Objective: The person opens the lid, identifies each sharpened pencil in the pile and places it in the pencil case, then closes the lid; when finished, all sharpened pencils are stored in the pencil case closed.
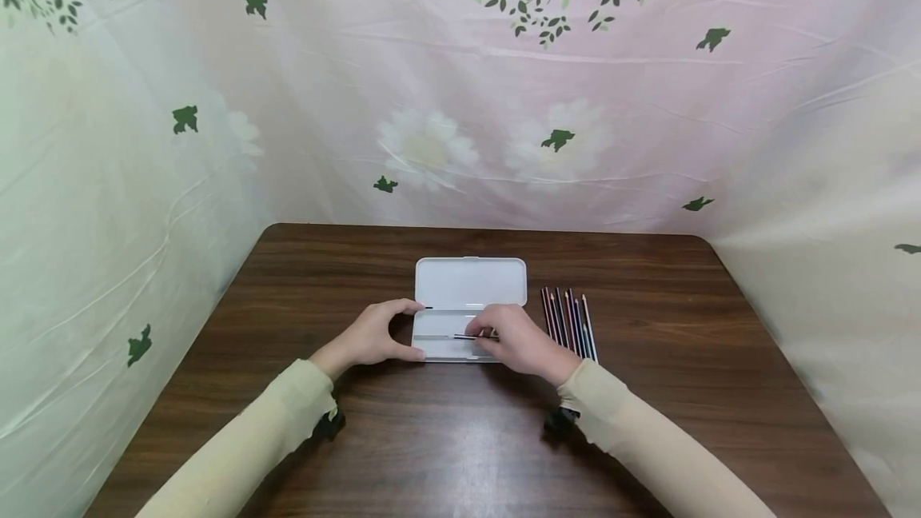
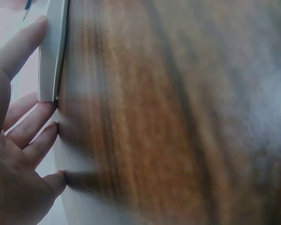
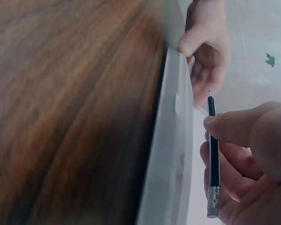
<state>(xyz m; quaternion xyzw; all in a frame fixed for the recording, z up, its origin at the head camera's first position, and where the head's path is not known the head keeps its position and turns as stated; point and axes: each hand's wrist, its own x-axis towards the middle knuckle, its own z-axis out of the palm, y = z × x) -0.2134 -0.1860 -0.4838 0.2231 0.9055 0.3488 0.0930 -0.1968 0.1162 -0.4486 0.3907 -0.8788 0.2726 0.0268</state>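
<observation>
A white pencil case (image 1: 471, 282) lies with its hinged lid laid back on the table. My left hand (image 1: 370, 334) holds its left end, thumb at the front corner and index finger near the hinge. In the left wrist view, the other fingertips (image 2: 56, 129) reach down by the case's end. Over the case's lower half, my right hand (image 1: 521, 340) pinches a dark pencil (image 3: 214, 164) with a silver ferrule and grey eraser. The pencil's sharpened tip points left, toward my left hand. My right hand hides part of the case's right end.
Several coloured pencils (image 1: 568, 322) lie side by side to the right of the case, partly behind my right wrist. The brown wooden table (image 1: 460, 438) is bounded at the back and sides by a patterned cloth (image 1: 460, 102).
</observation>
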